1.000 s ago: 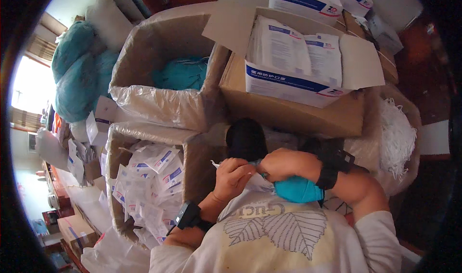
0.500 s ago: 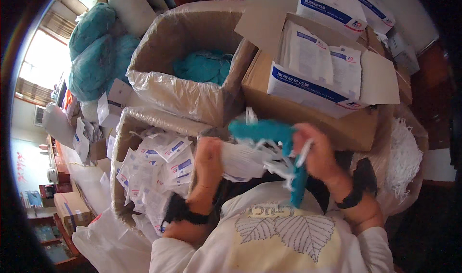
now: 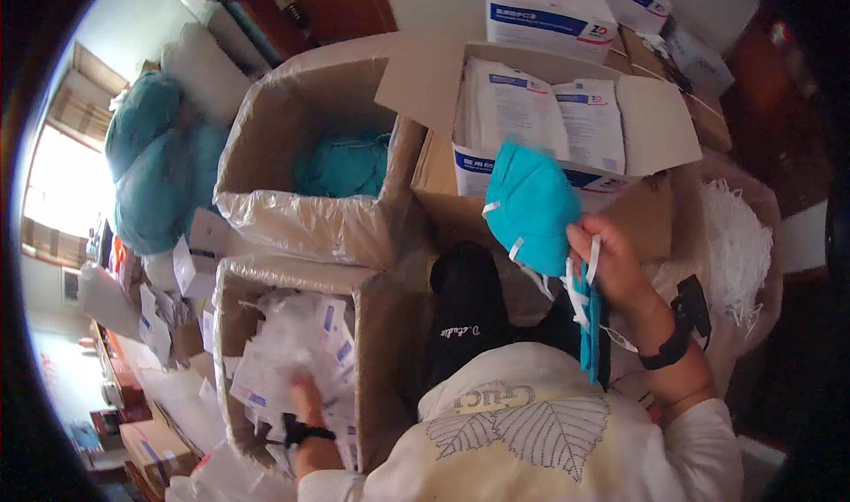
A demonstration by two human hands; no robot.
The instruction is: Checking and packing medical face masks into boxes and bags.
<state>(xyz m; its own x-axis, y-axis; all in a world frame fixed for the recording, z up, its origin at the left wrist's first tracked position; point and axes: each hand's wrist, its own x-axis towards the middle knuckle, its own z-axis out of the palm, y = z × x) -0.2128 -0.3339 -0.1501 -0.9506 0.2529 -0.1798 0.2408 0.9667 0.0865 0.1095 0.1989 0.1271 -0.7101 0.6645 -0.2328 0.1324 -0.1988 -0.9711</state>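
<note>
My right hand (image 3: 615, 267) is closed on teal face masks; one mask (image 3: 527, 210) is held up with its cupped face showing. Below the fingers another mask (image 3: 590, 343) hangs edge-on, with white straps dangling around it. Over at the lower left, my left hand (image 3: 305, 400) reaches down into a plastic-lined carton (image 3: 376, 281) among white and blue printed pouches (image 3: 274, 356). Motion blurs its fingers, so I cannot tell whether they hold anything.
Behind the pouches, a larger plastic-lined carton (image 3: 301, 223) contains teal masks (image 3: 345, 166). An opened white and blue box (image 3: 474, 170) of upright packets (image 3: 518, 108) rests on a brown carton at the back right. White straps (image 3: 735, 245) are heaped at far right; teal-filled bags (image 3: 146, 192) lean far left.
My left hand has moved left and down, from beside a white pouch in front of me into the carton of pouches. My right hand has turned the teal mask upright, slightly to the right.
</note>
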